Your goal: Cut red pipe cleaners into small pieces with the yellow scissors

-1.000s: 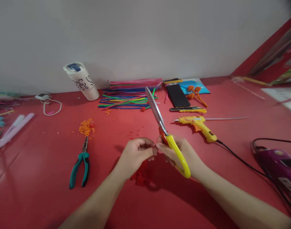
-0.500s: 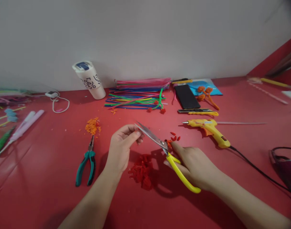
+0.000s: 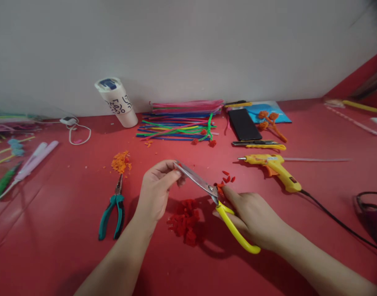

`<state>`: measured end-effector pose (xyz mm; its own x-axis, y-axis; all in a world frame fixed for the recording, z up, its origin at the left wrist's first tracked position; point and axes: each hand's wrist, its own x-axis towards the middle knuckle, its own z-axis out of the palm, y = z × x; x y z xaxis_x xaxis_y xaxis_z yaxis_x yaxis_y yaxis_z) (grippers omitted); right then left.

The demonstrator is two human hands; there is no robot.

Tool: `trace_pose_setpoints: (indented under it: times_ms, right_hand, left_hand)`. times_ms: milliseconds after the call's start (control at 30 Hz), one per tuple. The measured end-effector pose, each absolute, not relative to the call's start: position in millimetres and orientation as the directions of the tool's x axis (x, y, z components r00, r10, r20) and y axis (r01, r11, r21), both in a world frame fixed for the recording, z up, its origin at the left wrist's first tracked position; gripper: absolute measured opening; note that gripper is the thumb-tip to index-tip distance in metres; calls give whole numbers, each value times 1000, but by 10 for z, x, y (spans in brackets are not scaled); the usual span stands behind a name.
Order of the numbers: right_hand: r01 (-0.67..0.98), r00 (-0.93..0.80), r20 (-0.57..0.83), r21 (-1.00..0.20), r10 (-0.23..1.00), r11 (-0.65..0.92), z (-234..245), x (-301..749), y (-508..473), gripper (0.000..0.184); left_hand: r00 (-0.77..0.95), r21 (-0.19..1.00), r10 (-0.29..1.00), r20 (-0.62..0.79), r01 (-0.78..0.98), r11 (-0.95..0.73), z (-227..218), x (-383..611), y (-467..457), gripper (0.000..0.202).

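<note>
My right hand [image 3: 253, 218] grips yellow-handled scissors [image 3: 201, 181], their blades pointing up and left, nearly closed. At the blade tips, my left hand [image 3: 160, 185] pinches a small red fuzzy piece [image 3: 178, 165], mostly covered by the fingers. On the table below lies a pile of red fuzzy pieces [image 3: 187, 222], like cut pipe cleaner. A few small red clippings [image 3: 227, 179] are scattered beyond the right hand. Close by the scissors' pivot, more red bits show beside the right fingers; whether they are held I cannot tell.
Pliers [image 3: 114, 211] lie left, below orange clippings [image 3: 120, 162]. Behind are a white tumbler [image 3: 119, 105], pipe cleaners [image 3: 179, 123], a black phone [image 3: 244, 124] and a utility knife [image 3: 256, 144]. A yellow glue gun [image 3: 275, 166] with a cord lies to the right.
The scissor blades have closed together at the tips by the left fingers, where a bit of red now shows. Both hands stay nearly in place; the view has shifted slightly.
</note>
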<state>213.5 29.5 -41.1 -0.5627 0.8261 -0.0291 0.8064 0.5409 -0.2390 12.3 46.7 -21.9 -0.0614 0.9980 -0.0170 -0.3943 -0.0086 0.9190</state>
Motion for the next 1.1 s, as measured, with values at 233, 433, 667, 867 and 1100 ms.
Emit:
trace_pose_setpoints:
  times_ms: [233,433,667,867,1100]
  right_hand:
    - [808,-554,-52,-273,831,522,-422,2100,276,23]
    - [811,-547,-47,-280,836,514,-433,2108,274,24]
    - [816,-530,-66,-311,845,487,-413,2110,270,25]
    - [840,-456,-98,-376,885,391,-392,2111,292,29]
    - [691,-414,-173,-698,894,185,-234,2066,322,29]
  left_hand:
    - [-90,914,995,-31,-405,-8,-204,133,463,6]
    - [-95,919,995,-39,-395,-1,-194,129,461,5]
    - [-98,924,994,-45,-383,4,-193,128,458,5]
    - [-101,931,993,-61,-365,20,-175,126,455,2]
    - [43,929,984,-170,-327,175,-177,188,422,4]
